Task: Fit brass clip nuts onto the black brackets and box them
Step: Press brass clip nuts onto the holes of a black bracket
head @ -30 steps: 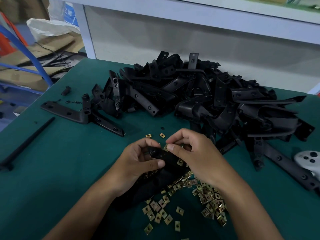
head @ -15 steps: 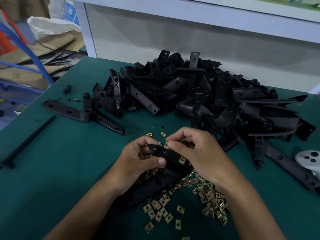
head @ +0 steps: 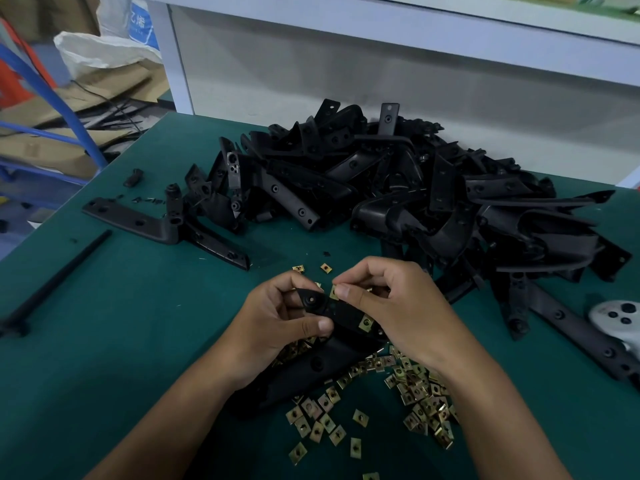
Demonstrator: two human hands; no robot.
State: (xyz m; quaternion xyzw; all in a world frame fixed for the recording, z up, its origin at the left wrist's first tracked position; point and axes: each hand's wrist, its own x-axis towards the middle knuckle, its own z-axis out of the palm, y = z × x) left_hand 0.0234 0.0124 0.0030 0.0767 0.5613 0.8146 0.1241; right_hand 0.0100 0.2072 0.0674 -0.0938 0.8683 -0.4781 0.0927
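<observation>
Nearest the camera, loose brass clip nuts (head: 420, 396) lie scattered on the green desk (head: 86, 358). Just above them the left hand (head: 277, 327) grips a black bracket (head: 332, 313), thumb pressed on its top face and fingers curled round its far end. The right hand (head: 398, 306) pinches one clip nut (head: 334, 292) between thumb and forefinger at the bracket's upper edge; a second nut (head: 365, 322) already sits on the bracket. The bracket's lower arm runs under the left wrist, partly hidden. Farther back lies a big pile of brackets (head: 398, 188). A white object (head: 620, 318) is cut off at the right edge.
</observation>
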